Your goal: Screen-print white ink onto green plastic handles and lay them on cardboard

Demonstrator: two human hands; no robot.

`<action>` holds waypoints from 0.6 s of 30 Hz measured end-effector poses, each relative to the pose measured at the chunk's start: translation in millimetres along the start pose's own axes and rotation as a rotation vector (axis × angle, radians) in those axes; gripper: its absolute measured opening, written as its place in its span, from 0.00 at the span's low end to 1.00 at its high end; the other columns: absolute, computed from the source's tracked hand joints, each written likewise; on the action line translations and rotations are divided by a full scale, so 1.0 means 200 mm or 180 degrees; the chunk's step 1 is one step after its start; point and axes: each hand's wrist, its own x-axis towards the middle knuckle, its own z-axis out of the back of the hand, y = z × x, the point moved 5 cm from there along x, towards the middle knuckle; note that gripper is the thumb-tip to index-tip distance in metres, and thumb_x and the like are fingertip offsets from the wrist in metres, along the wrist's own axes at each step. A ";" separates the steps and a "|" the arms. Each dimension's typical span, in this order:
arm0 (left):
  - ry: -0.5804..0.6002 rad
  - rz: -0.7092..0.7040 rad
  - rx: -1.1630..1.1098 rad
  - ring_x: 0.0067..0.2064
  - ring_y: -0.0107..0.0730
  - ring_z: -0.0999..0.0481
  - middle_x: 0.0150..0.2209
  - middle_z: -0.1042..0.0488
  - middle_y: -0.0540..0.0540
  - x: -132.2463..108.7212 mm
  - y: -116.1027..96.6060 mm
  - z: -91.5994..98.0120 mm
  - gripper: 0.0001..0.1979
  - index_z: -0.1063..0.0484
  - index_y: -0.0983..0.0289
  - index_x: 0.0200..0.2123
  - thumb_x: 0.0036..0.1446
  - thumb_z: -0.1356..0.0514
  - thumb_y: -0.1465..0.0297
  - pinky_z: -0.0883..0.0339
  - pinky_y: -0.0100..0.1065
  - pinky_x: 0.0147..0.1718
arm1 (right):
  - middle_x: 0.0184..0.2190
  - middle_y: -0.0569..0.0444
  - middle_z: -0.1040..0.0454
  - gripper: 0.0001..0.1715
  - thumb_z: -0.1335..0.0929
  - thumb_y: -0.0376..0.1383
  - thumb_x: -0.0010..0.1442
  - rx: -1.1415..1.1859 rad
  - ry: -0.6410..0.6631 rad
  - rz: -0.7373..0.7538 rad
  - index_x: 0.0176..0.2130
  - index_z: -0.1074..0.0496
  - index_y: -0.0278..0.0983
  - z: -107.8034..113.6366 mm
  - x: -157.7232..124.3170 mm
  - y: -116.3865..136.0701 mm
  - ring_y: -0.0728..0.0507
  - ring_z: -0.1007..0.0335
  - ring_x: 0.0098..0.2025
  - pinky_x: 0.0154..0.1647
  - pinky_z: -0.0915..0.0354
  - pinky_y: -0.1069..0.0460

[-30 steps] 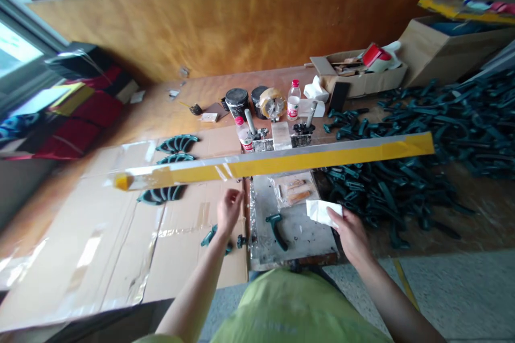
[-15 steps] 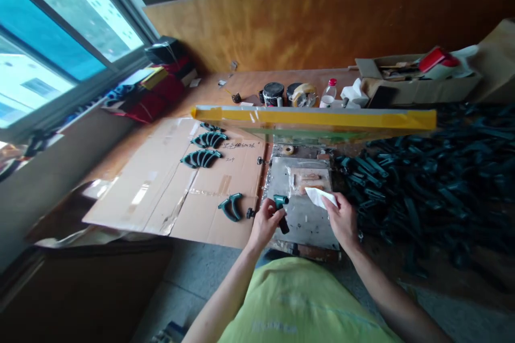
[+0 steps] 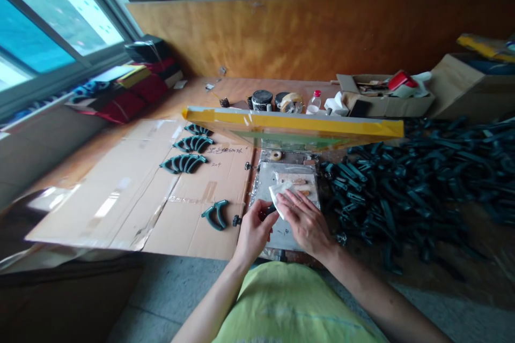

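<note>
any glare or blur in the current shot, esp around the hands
Head view: window at upper left bright, washed out in places; pale glare on the cardboard. Head view: left hand and right hand slightly soft, white wipe showing little detail. Head view: dark green heap dim, smeared towards the right edge.

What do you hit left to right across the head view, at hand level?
pair of curved green parts → black knob → left hand → right hand → heap of green parts
</note>
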 end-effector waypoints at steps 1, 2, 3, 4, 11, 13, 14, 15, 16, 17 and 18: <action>-0.0027 -0.0026 0.0057 0.15 0.21 0.38 0.18 0.35 0.42 0.00 0.00 0.00 0.15 0.32 0.62 0.36 0.52 0.36 0.59 0.45 0.23 0.12 | 0.58 0.50 0.31 0.25 0.40 0.25 0.64 -0.0069 0.0051 0.0013 0.57 0.31 0.40 -0.01 0.00 0.00 0.39 0.40 0.63 0.64 0.39 0.39; -0.0041 -0.0036 0.0109 0.15 0.21 0.38 0.18 0.35 0.43 0.01 0.00 0.00 0.15 0.31 0.62 0.36 0.52 0.36 0.58 0.45 0.23 0.12 | 0.59 0.49 0.31 0.25 0.40 0.25 0.64 -0.0105 0.0092 0.0025 0.57 0.31 0.40 -0.01 -0.01 0.00 0.39 0.40 0.63 0.64 0.39 0.39; -0.0068 -0.0050 0.0149 0.15 0.21 0.38 0.18 0.34 0.43 0.01 -0.01 0.01 0.15 0.31 0.63 0.37 0.51 0.36 0.58 0.45 0.24 0.12 | 0.59 0.49 0.31 0.25 0.40 0.25 0.64 -0.0116 0.0127 0.0028 0.56 0.31 0.40 -0.01 -0.02 0.00 0.40 0.39 0.63 0.64 0.39 0.40; -0.0129 -0.0084 0.0174 0.15 0.21 0.38 0.19 0.34 0.43 0.02 -0.02 0.03 0.16 0.30 0.62 0.37 0.51 0.36 0.58 0.44 0.24 0.12 | 0.58 0.48 0.31 0.24 0.40 0.25 0.64 -0.0116 0.0171 0.0033 0.55 0.30 0.40 0.00 -0.04 -0.01 0.40 0.39 0.63 0.64 0.39 0.40; -0.0696 -0.0324 0.0023 0.25 0.27 0.25 0.28 0.28 0.47 0.11 -0.14 0.16 0.22 0.32 0.62 0.45 0.51 0.35 0.57 0.31 0.27 0.23 | 0.47 0.49 0.22 0.21 0.41 0.26 0.64 -0.0727 -0.0116 -0.0781 0.48 0.26 0.40 0.16 -0.25 -0.23 0.41 0.28 0.53 0.55 0.33 0.45; -0.0628 -0.0105 -0.0237 0.32 0.32 0.22 0.33 0.26 0.51 0.13 -0.11 0.16 0.26 0.32 0.62 0.48 0.49 0.33 0.57 0.29 0.30 0.29 | 0.42 0.49 0.20 0.20 0.40 0.27 0.64 -0.0867 -0.0282 -0.1174 0.47 0.25 0.40 0.19 -0.28 -0.29 0.42 0.24 0.45 0.49 0.32 0.47; -0.0540 0.0012 -0.0343 0.34 0.33 0.22 0.34 0.26 0.51 0.14 -0.09 0.15 0.26 0.31 0.63 0.47 0.47 0.33 0.57 0.29 0.30 0.31 | 0.40 0.49 0.20 0.19 0.40 0.29 0.64 -0.0860 -0.0348 -0.1334 0.47 0.25 0.40 0.20 -0.27 -0.31 0.42 0.24 0.41 0.45 0.31 0.49; -0.0435 0.0114 -0.0432 0.34 0.33 0.22 0.33 0.26 0.51 0.15 -0.06 0.13 0.26 0.30 0.63 0.46 0.46 0.32 0.57 0.29 0.30 0.32 | 0.38 0.49 0.20 0.17 0.40 0.30 0.64 -0.0800 -0.0413 -0.1469 0.46 0.25 0.40 0.19 -0.26 -0.31 0.43 0.24 0.38 0.43 0.31 0.50; -0.0315 0.0188 -0.0512 0.33 0.32 0.23 0.32 0.26 0.51 0.15 -0.04 0.11 0.25 0.30 0.63 0.44 0.45 0.31 0.58 0.30 0.30 0.32 | 0.38 0.50 0.20 0.16 0.39 0.31 0.64 -0.0697 -0.0494 -0.1571 0.46 0.25 0.40 0.18 -0.23 -0.31 0.43 0.24 0.36 0.41 0.31 0.50; -0.0207 0.0232 -0.0586 0.32 0.31 0.24 0.31 0.27 0.50 0.15 -0.01 0.09 0.23 0.30 0.63 0.42 0.45 0.31 0.59 0.30 0.30 0.32 | 0.38 0.49 0.20 0.15 0.39 0.32 0.64 -0.0569 -0.0584 -0.1630 0.45 0.26 0.40 0.17 -0.20 -0.29 0.43 0.24 0.36 0.40 0.31 0.50; -0.0138 0.0241 -0.0649 0.31 0.29 0.25 0.30 0.28 0.48 0.15 0.00 0.07 0.22 0.31 0.63 0.41 0.45 0.30 0.59 0.31 0.30 0.31 | 0.38 0.49 0.21 0.15 0.39 0.33 0.64 -0.0435 -0.0690 -0.1645 0.44 0.26 0.40 0.17 -0.15 -0.27 0.42 0.24 0.37 0.40 0.31 0.50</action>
